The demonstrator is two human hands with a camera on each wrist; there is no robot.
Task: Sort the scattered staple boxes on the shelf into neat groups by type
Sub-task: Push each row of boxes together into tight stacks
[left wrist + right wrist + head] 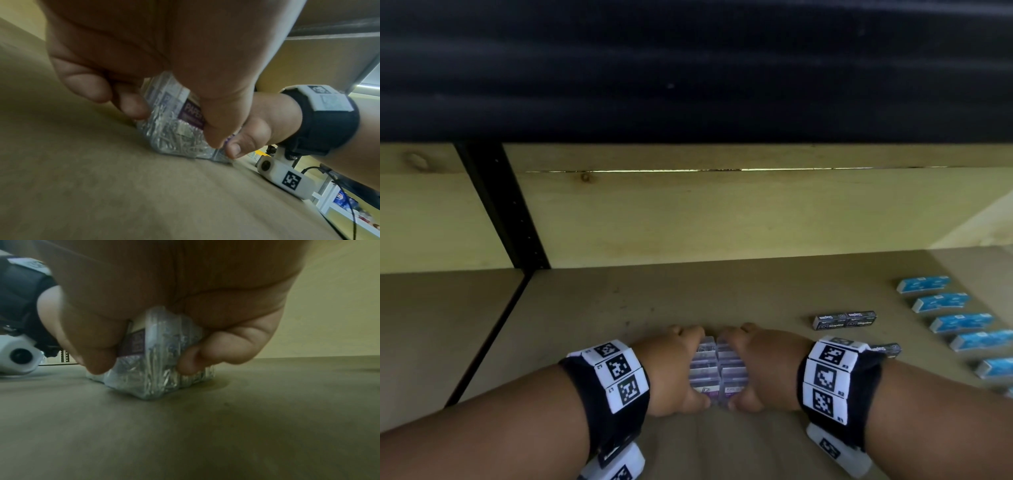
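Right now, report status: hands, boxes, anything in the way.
Left hand and right hand both grip the clear boxes, bunched together on the shelf. Blue boxes lined up right. Grey boxes loose between. Nothing blocking.

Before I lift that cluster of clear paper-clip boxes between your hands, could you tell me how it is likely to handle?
The clear boxes look rigid and packed with metal clips, so probably heavy for their size. They seem to be separate boxes, so they could slide apart unless the left hand and right hand squeeze inward. Smooth plastic may slip.

Clear boxes (717,370) with purple labels; blue boxes (948,322); tan shelf (585,318).
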